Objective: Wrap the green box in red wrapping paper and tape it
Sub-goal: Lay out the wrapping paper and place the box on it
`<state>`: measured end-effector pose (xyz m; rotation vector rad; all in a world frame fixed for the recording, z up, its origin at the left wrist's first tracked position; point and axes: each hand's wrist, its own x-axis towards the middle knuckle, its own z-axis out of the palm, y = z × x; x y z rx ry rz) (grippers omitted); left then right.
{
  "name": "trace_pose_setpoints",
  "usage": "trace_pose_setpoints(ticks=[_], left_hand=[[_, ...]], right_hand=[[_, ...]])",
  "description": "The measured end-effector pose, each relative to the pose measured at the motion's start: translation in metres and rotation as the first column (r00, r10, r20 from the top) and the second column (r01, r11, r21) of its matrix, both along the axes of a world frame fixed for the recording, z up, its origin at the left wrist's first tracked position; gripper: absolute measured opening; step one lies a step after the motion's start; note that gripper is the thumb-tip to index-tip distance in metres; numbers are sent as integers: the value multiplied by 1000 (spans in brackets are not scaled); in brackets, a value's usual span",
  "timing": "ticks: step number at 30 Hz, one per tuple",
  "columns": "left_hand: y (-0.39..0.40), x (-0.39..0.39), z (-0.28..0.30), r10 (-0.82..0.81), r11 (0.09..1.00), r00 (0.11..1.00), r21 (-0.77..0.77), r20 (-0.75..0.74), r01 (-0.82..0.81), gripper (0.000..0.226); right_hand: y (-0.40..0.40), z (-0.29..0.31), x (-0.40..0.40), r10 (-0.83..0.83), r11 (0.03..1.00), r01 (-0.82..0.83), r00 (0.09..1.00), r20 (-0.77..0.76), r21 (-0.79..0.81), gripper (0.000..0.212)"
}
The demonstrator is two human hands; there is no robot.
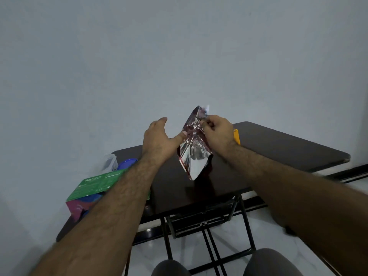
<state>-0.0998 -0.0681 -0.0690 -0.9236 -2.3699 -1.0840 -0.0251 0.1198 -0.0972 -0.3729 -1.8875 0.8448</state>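
Folded wrapping paper [194,150], silvery with a red edge, crinkled, held in the air above the dark table [278,148]. Pinched near its top by right hand [218,132]; left hand [159,136] spread, thumb touching it. Unfolding step, probably; next, opening flat beside green box [93,188] at table's left edge.

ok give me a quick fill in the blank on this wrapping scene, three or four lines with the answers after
1. The folded wrapping paper is pinched near its top by the ____ hand.
2. The green box sits near the table's ____ edge, partly hidden by the left forearm.
3. The left hand is ____, its thumb touching the paper.
4. The paper is held ____ the table, not lying on it.

Missing words: right; left; open; above
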Motion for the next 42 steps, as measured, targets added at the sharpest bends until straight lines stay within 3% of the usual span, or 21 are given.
trace_pose_setpoints(ticks=[5, 6, 9, 11, 13, 15, 16, 18, 19, 23, 25, 27, 30, 33, 35, 39, 42], left_hand=[[-4, 2, 42, -74, 995, 989, 77, 129, 65, 105], [-4, -4, 48, -88, 994, 988, 77, 128, 79, 92], [-2, -17, 56, -136, 988, 979, 98, 154, 121, 11], [0, -17, 59, -198, 965, 936, 228, 291, 133, 14], [1, -12, 60, -292, 910, 855, 399, 428, 112, 16], [1, -12, 60, -340, 856, 801, 516, 493, 47, 13], [1, -14, 60, -357, 827, 780, 563, 515, 7, 10], [1, -25, 60, -378, 773, 749, 631, 545, -69, 9], [-1, -30, 62, -384, 749, 737, 654, 557, -104, 10], [-6, -54, 77, -352, 706, 732, 679, 583, -202, 27], [-6, -68, 88, -308, 779, 760, 610, 573, -145, 21], [-7, -78, 100, -263, 889, 787, 457, 558, -26, 8], [-7, -92, 116, -202, 979, 833, 118, 516, 165, 8], [4, -108, 124, -147, 945, 898, -209, 415, 252, 8], [19, -120, 122, -109, 892, 941, -387, 319, 235, 7], [56, -146, 108, -104, 843, 984, -513, 144, 164, 7], [83, -170, 88, -78, 831, 995, -555, -64, 29, 20]], right_hand=[[-12, 44, 10, 176, 968, -192, 978, 109, 163, 22], [-12, 54, 13, 203, 951, -232, 967, 157, 204, 22], [-14, 76, 20, 181, 921, -252, 952, 248, 296, 20], [-16, 79, 21, -30, 896, -45, 987, 160, 441, 35], [-22, 74, 25, -231, 780, 245, 968, -100, 575, 48], [-31, 64, 32, -243, 598, 374, 927, -284, 709, 42], [-31, 57, 31, -198, 510, 360, 933, -301, 781, 34], [-30, 43, 29, -160, 391, 243, 968, -195, 888, 21], [-29, 37, 28, -195, 388, 150, 978, -78, 909, 25], [-22, 33, 20, -318, 533, -135, 883, 346, 835, 57], [-13, 34, 15, -350, 611, -199, 800, 487, 766, 65], [-5, 35, 12, -421, 623, -208, 723, 548, 754, 69], [4, 34, 6, -432, 591, -289, 675, 599, 753, 50], [9, 23, -5, -359, 481, -467, 667, 653, 742, 33], [13, 12, -15, -387, 423, -561, 598, 701, 712, 33], [20, 7, -24, -426, 517, -674, 332, 842, 528, 35], [34, 3, -27, -368, 584, -674, 276, 888, 452, 56]])
